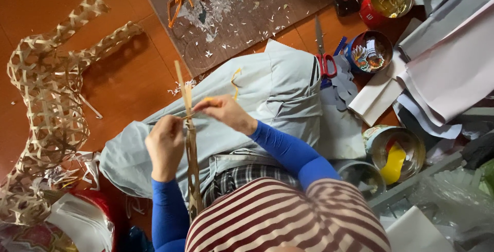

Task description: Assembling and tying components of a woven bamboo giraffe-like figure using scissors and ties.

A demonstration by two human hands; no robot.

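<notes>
Bamboo strips [191, 144] pinched by both hands [165, 144] [225, 112], clutter crowding right

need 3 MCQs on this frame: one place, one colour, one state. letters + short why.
1. Where is the woven frame?
A. on the floor at image left
B. on the lap
C. inside a tin

2. What colour are the handles of the scissors?
A. blue
B. red
C. black

3. What is the state of the strips?
A. lying loose on the floor
B. held upright by both hands
C. stacked in a tin

Answers:
1 A: it lies on the orange floor, left of the grey cloth.
2 B: the loops are red, beside a round tin.
3 B: the left hand and right hand both grip them over the lap.
</notes>
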